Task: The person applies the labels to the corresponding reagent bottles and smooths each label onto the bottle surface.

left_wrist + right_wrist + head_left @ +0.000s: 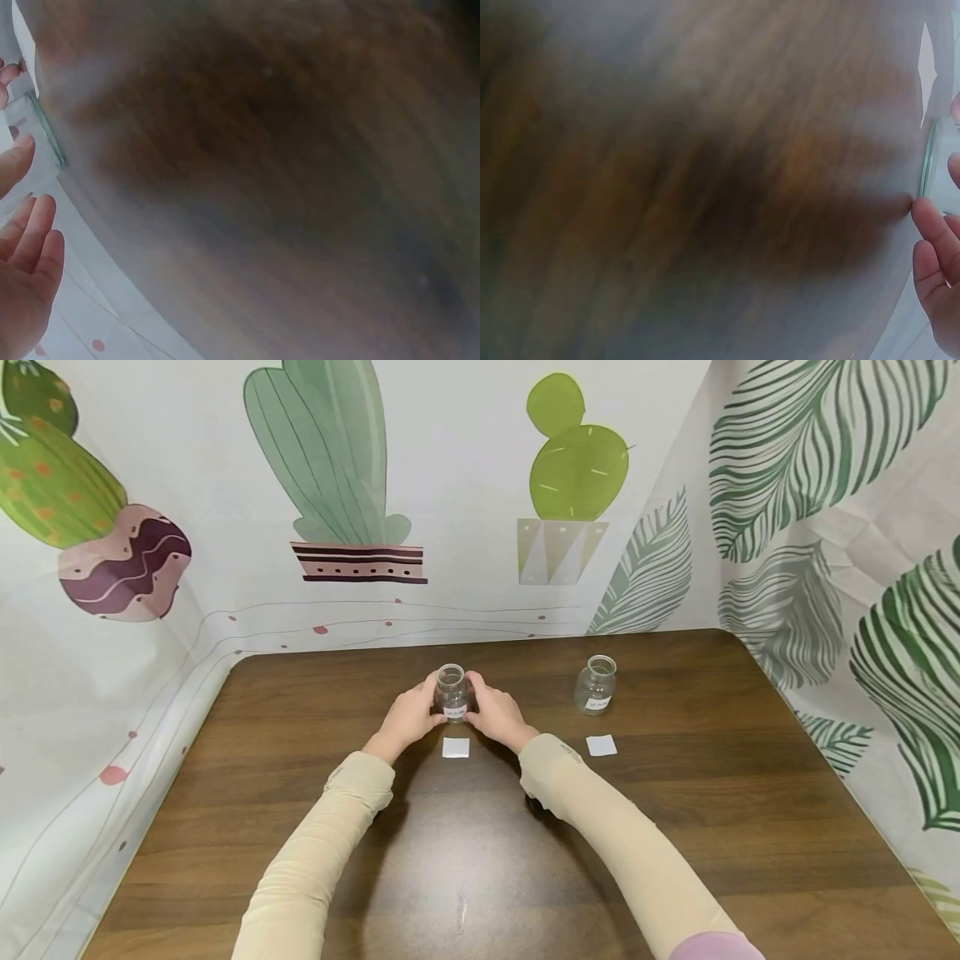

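A clear glass jar (452, 695) with a white label low on its front stands upright near the back middle of the table, its mouth uncovered. My left hand (408, 717) holds its left side, thumb low at the front. Opposite, my right hand (498, 713) holds the right side, its thumb also near the label. The left wrist view catches the jar's base (46, 135) at the frame's edge, with several fingers (34, 236) stretched out beside it. In the right wrist view, fingertips (928, 217) lie by the base.
A second labelled glass jar (594, 689) stands to the right on the brown wooden table (675, 810). One white paper square (456, 748) lies in front of the held jar, another white square (601, 745) before the second. A patterned cloth wall (472, 552) borders the table's back.
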Motion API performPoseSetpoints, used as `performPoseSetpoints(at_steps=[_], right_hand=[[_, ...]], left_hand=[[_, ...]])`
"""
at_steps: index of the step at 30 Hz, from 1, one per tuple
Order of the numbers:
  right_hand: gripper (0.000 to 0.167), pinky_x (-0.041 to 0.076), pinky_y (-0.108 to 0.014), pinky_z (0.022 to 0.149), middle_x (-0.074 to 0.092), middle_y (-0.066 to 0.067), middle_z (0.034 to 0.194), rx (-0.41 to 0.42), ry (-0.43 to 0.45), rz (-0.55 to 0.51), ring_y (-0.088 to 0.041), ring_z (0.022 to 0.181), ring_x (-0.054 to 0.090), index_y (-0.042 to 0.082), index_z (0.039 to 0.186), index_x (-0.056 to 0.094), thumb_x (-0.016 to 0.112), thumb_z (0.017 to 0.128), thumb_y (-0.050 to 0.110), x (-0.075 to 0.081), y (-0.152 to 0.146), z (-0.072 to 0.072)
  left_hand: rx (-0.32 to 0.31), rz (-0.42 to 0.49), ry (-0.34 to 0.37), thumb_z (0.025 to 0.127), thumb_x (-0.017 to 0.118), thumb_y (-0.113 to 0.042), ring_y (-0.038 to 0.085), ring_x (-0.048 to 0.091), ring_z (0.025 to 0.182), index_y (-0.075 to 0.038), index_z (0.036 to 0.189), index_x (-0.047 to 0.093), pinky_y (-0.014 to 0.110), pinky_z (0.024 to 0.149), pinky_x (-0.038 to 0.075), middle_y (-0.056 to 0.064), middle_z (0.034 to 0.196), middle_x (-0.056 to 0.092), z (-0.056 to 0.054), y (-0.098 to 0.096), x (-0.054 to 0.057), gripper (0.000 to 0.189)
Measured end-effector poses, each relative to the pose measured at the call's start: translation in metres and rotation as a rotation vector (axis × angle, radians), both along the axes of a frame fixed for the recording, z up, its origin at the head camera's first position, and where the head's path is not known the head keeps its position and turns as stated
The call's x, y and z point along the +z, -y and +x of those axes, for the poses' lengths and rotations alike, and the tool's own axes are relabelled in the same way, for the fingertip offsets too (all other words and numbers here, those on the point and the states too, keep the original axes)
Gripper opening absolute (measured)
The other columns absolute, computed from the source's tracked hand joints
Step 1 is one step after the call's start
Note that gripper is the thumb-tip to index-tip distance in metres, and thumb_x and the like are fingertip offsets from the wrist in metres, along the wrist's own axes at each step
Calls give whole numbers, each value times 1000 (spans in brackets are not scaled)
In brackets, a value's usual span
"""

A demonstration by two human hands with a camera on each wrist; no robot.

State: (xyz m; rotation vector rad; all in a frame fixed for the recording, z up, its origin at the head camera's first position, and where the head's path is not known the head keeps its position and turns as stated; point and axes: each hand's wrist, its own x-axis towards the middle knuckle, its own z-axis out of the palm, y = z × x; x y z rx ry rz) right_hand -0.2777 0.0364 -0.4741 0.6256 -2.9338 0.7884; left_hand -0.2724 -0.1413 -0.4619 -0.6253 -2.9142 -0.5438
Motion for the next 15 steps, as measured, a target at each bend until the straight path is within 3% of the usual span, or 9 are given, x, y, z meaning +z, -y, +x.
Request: performPoseSetpoints(at_steps=[8, 15], right_hand=[[73, 49, -36, 68, 62, -10, 106, 3, 8, -25, -22, 84, 62, 14, 130, 26, 66, 75, 40, -1, 2, 2], [68, 47, -32, 68, 58, -15, 114, 71, 103, -180, -18, 76, 59, 14, 132, 26, 62, 79, 38, 8, -15, 2]], left_hand=[[-16, 35, 1, 72, 71, -31, 29, 60, 89, -11, 132, 27, 42, 76, 47, 16, 105, 60, 0, 0, -2, 77], [-9, 101, 85, 83, 58, -39, 24, 64, 86, -16, 137, 22, 42, 77, 47, 11, 107, 63, 2, 11, 3, 69]])
